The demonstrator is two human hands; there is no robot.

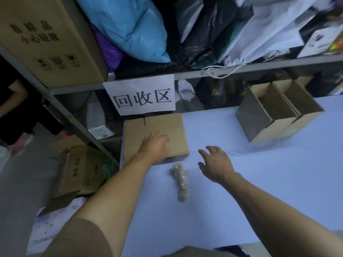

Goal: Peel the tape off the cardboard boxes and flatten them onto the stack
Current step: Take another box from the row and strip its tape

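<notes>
Pressing flat cardboard at the table's far-left corner, left hand lying spread on it; right hand hovering relaxed, holding nothing. Tape wad is lying near. Upright box is waiting far right: best squaring the stack before reaching.

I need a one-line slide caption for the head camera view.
Left hand presses flattened cardboard; right hand hovers open beside crumpled tape.

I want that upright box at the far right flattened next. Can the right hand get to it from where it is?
Probably yes. The right hand hovers open and holds nothing, and only bare blue tabletop lies between it and the open cardboard box. The box stands farther back, so the arm would need to stretch.
</notes>
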